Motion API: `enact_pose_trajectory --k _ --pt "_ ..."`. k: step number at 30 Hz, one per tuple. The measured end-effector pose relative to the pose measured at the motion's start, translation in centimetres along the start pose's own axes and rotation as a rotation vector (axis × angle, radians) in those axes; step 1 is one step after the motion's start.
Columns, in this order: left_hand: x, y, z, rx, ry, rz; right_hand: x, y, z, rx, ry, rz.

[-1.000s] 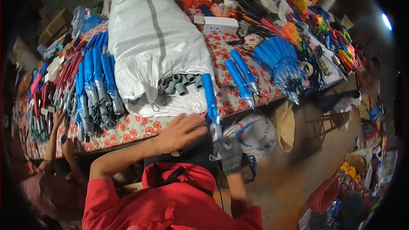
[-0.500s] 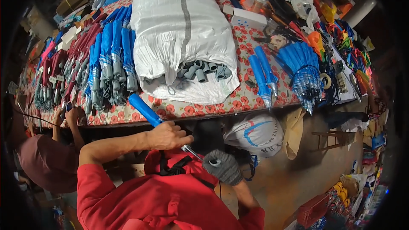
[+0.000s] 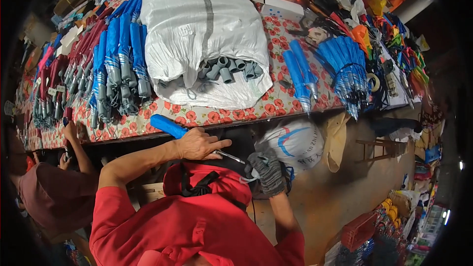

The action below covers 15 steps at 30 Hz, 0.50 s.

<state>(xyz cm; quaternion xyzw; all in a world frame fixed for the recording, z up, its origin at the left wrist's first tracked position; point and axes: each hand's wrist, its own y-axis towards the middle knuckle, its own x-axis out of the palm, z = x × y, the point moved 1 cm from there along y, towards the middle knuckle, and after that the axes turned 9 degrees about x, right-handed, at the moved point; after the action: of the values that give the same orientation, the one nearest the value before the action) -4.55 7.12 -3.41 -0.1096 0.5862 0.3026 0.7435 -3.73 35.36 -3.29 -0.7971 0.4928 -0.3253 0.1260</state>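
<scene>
My left hand [image 3: 197, 144], bare, is closed around a folded blue umbrella [image 3: 167, 126] in front of the table edge. The umbrella's thin metal shaft [image 3: 230, 157] sticks out to the right of that hand. My right hand [image 3: 268, 171], in a dark grey knit glove, is closed on a grey umbrella handle [image 3: 254, 173] with a light cord loop hanging from it. The shaft's end lies close by the handle; whether they touch I cannot tell. Similar grey handles [image 3: 225, 75] spill from the mouth of a big white woven sack [image 3: 167, 24] on the table.
Blue umbrellas with grey handles [image 3: 125, 69] and maroon ones [image 3: 79, 64] lie left of the sack on the flowered tablecloth [image 3: 231, 114]. Blue umbrellas without handles [image 3: 298, 69] and a tied bundle [image 3: 345, 64] lie right. A co-worker [image 3: 54, 192] sits left. A stuffed white bag [image 3: 290, 145] stands beneath.
My right hand has turned and moved slightly right and up, showing the grey handle and its cord. More of the shaft's end now shows. The whole view has shifted a little.
</scene>
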Motion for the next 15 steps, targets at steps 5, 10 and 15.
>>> enact_pose_trajectory --k 5,10,15 --pt "1.1 0.9 -0.4 0.054 -0.030 0.168 -0.3 0.4 1.9 -0.208 -0.055 0.079" --pt "-0.1 1.5 0.7 0.051 -0.150 0.183 0.6 -0.5 1.7 -0.440 -0.820 0.374" --pt "-2.9 2.2 2.8 0.002 -0.277 0.117 -0.3 -0.8 1.3 -0.402 -0.738 0.388"
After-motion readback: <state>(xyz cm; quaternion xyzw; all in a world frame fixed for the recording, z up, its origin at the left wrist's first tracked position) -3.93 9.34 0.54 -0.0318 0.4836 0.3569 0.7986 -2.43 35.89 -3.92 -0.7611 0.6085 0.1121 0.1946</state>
